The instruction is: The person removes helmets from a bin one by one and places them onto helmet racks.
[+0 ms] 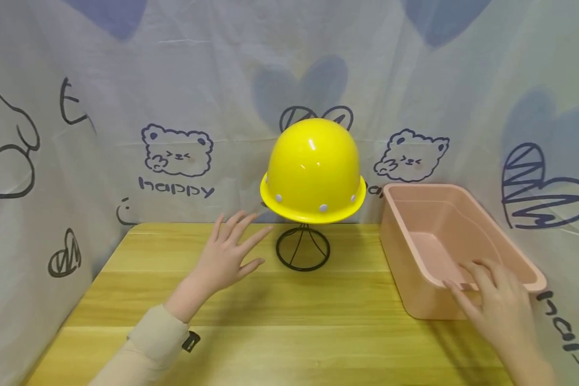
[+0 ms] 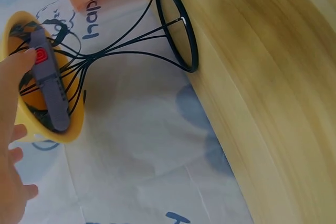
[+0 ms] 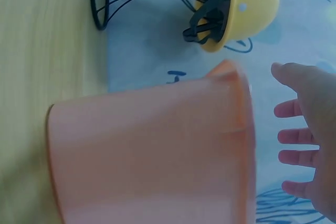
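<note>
A yellow hard hat (image 1: 314, 169) sits on a black wire stand (image 1: 303, 268) at the back of the table. Its grey inner band with a red knob (image 2: 41, 55) shows from below in the left wrist view. My left hand (image 1: 224, 256), fingers spread, reaches toward the hat's left side and holds nothing. Over the near rim of a pink bin (image 1: 398, 268) hovers my right hand (image 1: 499, 303), its fingers loosely bent and apart, with nothing in them. The right wrist view shows that hand's fingers (image 3: 296, 136) beyond the bin's top edge.
The wooden table (image 1: 289, 343) bears the stand and the bin, which stands at the right. A pale patterned cloth (image 1: 212, 69) hangs close behind and along both sides. A black band (image 1: 190, 341) sits by the left sleeve.
</note>
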`<action>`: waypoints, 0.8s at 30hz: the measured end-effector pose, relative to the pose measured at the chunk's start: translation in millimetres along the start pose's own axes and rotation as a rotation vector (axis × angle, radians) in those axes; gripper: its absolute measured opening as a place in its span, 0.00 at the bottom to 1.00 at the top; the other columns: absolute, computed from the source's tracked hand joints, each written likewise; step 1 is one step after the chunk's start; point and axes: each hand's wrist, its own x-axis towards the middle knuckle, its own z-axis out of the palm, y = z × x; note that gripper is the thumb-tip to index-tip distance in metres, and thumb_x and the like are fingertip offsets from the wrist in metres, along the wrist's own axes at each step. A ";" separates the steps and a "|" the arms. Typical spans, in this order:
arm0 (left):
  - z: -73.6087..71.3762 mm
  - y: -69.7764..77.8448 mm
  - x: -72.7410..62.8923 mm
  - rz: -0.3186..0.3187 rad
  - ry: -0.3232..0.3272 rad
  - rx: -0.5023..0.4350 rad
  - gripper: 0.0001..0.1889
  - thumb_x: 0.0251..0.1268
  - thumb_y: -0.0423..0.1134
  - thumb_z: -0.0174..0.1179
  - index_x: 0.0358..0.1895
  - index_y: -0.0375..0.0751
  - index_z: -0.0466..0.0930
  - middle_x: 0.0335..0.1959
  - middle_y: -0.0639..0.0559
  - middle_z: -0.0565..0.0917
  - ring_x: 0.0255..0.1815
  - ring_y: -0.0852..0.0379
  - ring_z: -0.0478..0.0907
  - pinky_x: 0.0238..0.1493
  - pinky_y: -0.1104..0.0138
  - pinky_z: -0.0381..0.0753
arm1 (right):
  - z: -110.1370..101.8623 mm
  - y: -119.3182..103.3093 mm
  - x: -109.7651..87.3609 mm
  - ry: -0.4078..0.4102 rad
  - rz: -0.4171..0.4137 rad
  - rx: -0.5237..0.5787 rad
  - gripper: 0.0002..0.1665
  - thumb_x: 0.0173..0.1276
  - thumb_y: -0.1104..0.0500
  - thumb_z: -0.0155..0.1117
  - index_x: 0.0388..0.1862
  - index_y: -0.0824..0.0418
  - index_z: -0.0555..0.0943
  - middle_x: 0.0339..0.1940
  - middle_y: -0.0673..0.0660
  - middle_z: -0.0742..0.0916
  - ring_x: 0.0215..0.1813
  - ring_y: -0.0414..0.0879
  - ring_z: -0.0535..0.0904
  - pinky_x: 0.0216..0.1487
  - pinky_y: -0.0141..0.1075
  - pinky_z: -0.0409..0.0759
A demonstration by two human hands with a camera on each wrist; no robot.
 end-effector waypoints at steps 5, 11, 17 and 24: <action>-10.7 3.3 -14.3 -0.095 -0.108 -0.001 0.40 0.58 0.64 0.60 0.75 0.63 0.58 0.77 0.42 0.56 0.78 0.38 0.48 0.73 0.35 0.48 | -4.0 -7.2 13.9 -0.028 -0.025 0.015 0.48 0.68 0.25 0.43 0.47 0.69 0.80 0.47 0.70 0.80 0.47 0.68 0.73 0.50 0.58 0.69; -24.1 5.9 -24.8 -0.232 -0.204 -0.030 0.43 0.58 0.67 0.58 0.76 0.67 0.52 0.80 0.45 0.48 0.80 0.39 0.41 0.74 0.34 0.43 | -9.0 -21.1 30.2 -0.055 0.000 0.034 0.49 0.67 0.24 0.42 0.51 0.68 0.79 0.51 0.69 0.79 0.52 0.67 0.72 0.60 0.57 0.67; -27.1 9.5 -30.8 -0.368 -0.274 -0.071 0.42 0.61 0.69 0.54 0.77 0.68 0.49 0.81 0.46 0.43 0.81 0.39 0.35 0.74 0.35 0.39 | -4.9 -35.3 42.8 -0.029 -0.024 0.085 0.46 0.67 0.24 0.44 0.54 0.63 0.80 0.53 0.68 0.80 0.56 0.66 0.72 0.64 0.57 0.66; -20.8 13.7 -38.3 -0.502 -0.304 -0.135 0.44 0.60 0.72 0.52 0.78 0.67 0.47 0.81 0.46 0.40 0.81 0.39 0.30 0.73 0.32 0.36 | 16.0 -49.3 49.6 -0.066 -0.037 0.128 0.44 0.67 0.25 0.44 0.58 0.59 0.78 0.59 0.66 0.79 0.65 0.66 0.69 0.63 0.64 0.65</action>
